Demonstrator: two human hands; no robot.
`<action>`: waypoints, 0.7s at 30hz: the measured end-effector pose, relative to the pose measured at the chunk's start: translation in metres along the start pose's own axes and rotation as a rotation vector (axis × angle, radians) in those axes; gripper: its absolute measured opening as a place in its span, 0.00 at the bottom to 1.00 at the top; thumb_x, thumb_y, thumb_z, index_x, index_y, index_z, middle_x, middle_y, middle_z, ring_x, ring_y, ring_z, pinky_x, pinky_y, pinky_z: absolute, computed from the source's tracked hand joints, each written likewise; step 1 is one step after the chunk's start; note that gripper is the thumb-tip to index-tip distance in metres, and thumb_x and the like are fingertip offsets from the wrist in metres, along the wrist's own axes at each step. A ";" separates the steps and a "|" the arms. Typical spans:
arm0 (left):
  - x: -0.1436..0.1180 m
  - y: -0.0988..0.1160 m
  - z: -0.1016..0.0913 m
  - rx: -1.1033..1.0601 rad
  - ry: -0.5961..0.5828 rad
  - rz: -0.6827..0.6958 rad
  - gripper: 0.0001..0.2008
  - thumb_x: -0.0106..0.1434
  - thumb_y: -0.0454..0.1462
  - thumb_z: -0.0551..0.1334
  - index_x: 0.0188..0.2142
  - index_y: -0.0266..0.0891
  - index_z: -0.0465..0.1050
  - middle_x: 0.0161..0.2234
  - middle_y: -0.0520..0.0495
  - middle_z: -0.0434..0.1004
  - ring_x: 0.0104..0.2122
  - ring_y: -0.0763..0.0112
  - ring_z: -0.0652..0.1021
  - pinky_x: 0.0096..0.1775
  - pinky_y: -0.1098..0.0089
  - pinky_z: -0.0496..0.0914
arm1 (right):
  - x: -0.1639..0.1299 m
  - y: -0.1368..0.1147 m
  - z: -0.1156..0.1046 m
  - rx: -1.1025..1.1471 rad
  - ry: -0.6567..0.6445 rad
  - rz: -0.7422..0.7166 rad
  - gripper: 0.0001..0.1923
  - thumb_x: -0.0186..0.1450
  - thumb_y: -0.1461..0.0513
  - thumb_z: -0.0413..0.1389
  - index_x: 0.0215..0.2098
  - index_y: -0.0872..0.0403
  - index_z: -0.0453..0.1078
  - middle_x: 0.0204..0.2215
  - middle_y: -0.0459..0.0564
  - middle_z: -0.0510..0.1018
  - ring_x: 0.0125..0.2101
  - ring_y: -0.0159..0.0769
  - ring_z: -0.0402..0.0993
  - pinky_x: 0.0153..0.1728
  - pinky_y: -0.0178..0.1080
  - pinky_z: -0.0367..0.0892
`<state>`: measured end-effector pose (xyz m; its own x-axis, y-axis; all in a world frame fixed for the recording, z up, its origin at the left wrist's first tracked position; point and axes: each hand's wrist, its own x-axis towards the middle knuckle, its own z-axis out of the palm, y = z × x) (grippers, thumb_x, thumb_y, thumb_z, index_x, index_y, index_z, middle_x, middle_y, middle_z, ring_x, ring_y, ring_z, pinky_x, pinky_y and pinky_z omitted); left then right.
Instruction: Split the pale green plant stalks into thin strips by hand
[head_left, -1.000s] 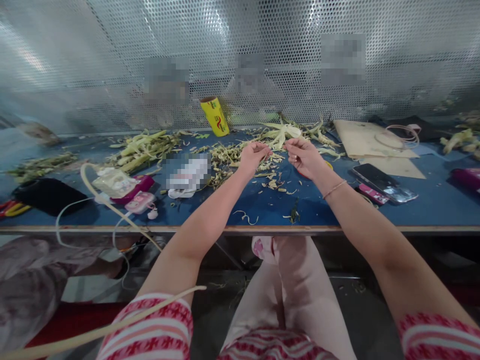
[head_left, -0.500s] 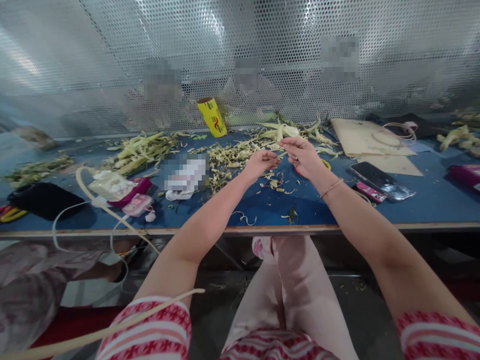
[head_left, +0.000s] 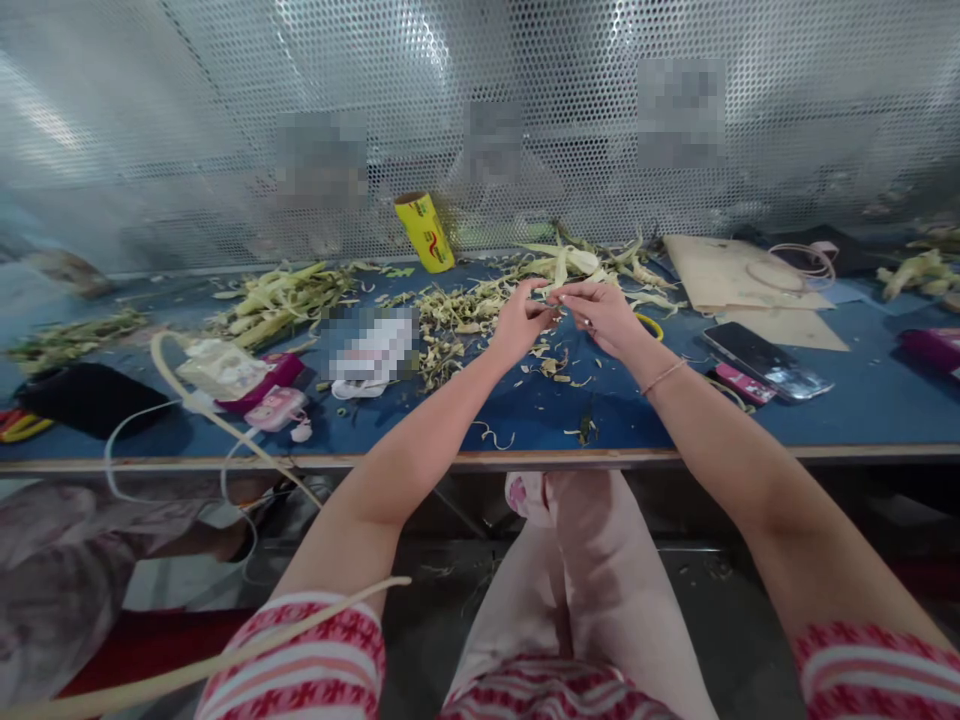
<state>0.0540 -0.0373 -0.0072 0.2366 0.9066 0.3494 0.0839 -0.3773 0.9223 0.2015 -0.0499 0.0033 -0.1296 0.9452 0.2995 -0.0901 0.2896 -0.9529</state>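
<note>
Though ragged, broad pale yellow-green plant strips (head_left: 579, 262) just beyond the curled hands (head_left: 519, 328) (head_left: 606, 318), their grasp too small to tell.

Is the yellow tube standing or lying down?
Standing, with an apparent lean: the yellow tube has its lower end on the blue tabletop, brown-rimmed top up.

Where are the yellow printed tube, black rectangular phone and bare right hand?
Yellow printed tube (head_left: 430, 238): head view, outer side.
Black rectangular phone (head_left: 765, 358): head view, upper surface.
Bare right hand (head_left: 604, 317): head view, middle.
</note>
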 end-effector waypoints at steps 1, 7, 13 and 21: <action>0.000 0.000 0.000 0.007 0.008 0.000 0.16 0.57 0.30 0.62 0.45 0.37 0.66 0.26 0.50 0.78 0.27 0.74 0.79 0.35 0.71 0.72 | 0.000 0.000 0.000 -0.005 -0.001 0.004 0.10 0.54 0.60 0.62 0.33 0.57 0.75 0.24 0.47 0.76 0.17 0.21 0.51 0.18 0.33 0.46; 0.006 -0.002 -0.001 -0.050 0.085 -0.054 0.05 0.58 0.28 0.60 0.35 0.34 0.71 0.29 0.47 0.80 0.27 0.75 0.79 0.38 0.70 0.73 | 0.001 -0.001 -0.003 -0.064 -0.062 0.035 0.09 0.53 0.61 0.62 0.31 0.58 0.74 0.24 0.47 0.76 0.17 0.21 0.51 0.18 0.33 0.45; 0.012 -0.011 -0.002 -0.263 0.119 -0.115 0.04 0.59 0.27 0.60 0.33 0.33 0.72 0.26 0.50 0.79 0.27 0.78 0.78 0.38 0.71 0.74 | 0.003 0.002 -0.004 -0.134 -0.053 0.026 0.08 0.54 0.63 0.61 0.31 0.55 0.68 0.21 0.43 0.71 0.17 0.22 0.53 0.18 0.32 0.48; 0.010 -0.002 -0.007 -0.610 0.045 -0.334 0.05 0.61 0.27 0.59 0.31 0.34 0.72 0.27 0.51 0.78 0.24 0.84 0.74 0.37 0.77 0.73 | 0.007 0.008 -0.006 -0.335 0.024 -0.095 0.02 0.60 0.63 0.54 0.32 0.52 0.64 0.28 0.45 0.73 0.20 0.26 0.61 0.22 0.34 0.59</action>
<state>0.0497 -0.0260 -0.0045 0.2513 0.9676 0.0247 -0.4171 0.0852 0.9049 0.2053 -0.0400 -0.0030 -0.1130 0.9136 0.3906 0.2292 0.4065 -0.8845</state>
